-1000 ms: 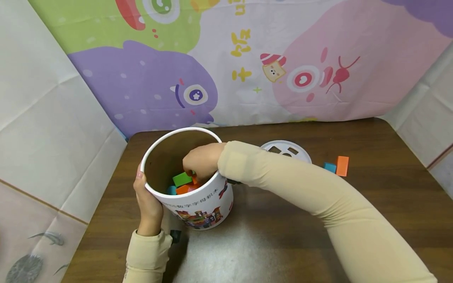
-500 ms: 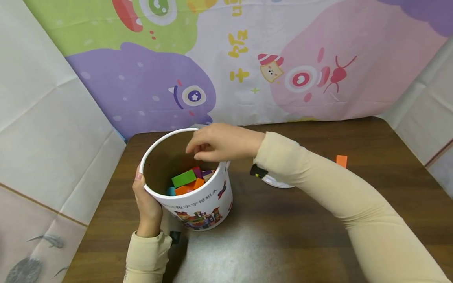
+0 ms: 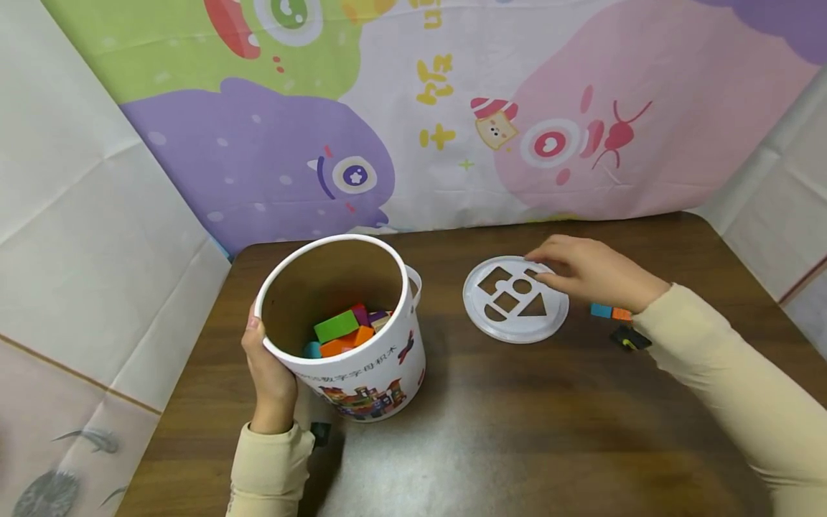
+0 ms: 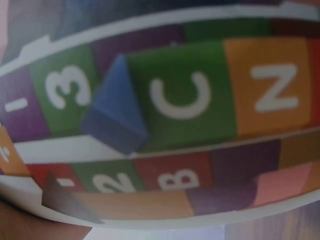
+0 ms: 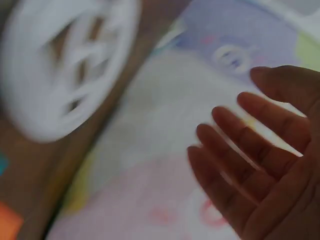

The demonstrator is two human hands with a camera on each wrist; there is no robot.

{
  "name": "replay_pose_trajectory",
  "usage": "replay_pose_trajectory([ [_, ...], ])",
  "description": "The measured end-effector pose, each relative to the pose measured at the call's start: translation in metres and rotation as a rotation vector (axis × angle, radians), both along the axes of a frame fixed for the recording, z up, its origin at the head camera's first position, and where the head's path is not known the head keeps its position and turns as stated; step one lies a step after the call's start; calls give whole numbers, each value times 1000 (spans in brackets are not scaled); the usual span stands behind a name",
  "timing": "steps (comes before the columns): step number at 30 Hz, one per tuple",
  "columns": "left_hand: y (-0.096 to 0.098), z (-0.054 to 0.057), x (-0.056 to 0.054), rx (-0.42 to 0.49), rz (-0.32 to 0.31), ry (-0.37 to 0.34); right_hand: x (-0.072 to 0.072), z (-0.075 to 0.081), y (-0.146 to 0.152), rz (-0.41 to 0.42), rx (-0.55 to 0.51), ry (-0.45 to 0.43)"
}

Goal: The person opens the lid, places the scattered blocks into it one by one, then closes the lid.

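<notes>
My left hand [image 3: 270, 373] holds the white bucket [image 3: 402, 380] at its left side, with the thumb up at the rim. The bucket leans slightly and is printed with lettered blocks, seen close up in the left wrist view. At its bottom lie several coloured blocks, among them a green block [image 3: 335, 327] and an orange block [image 3: 364, 335]. My right hand [image 3: 591, 271] is empty, its fingers spread, over the right edge of a round white lid [image 3: 517, 332] with shaped holes. The right wrist view shows the bare palm and loosely bent fingers.
On the table [image 3: 517, 431], right of the lid, lie a blue block [image 3: 601, 310] and an orange block [image 3: 622, 314], partly behind the right hand and sleeve. A cartoon-printed cloth [image 3: 439, 172] hangs along the back edge. The bucket's handle [image 3: 416, 283] sticks out on its right.
My right hand has come up out of the bucket and moved right to the lid, uncovering the blocks inside. The left hand and bucket have stayed in place.
</notes>
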State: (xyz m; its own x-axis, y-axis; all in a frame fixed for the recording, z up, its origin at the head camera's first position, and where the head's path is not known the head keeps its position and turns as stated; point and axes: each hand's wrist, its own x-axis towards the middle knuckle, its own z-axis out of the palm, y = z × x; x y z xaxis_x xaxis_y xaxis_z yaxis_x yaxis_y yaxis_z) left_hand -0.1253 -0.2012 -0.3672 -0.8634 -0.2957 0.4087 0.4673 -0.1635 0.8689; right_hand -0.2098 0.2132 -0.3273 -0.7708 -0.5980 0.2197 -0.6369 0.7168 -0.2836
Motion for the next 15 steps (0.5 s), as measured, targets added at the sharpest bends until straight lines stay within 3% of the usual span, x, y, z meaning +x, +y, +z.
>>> replay_pose_trajectory([
  [3,1,0,0,19,2,-15,6,-23,31,-121,87,-54],
  [6,2,1,1,19,6,-22,12,-42,54,-184,180,-94],
  [9,4,4,2,19,-4,-18,17,-57,69,-191,233,-97],
  [15,5,7,4,23,-9,-18,19,-78,80,-176,228,-96],
])
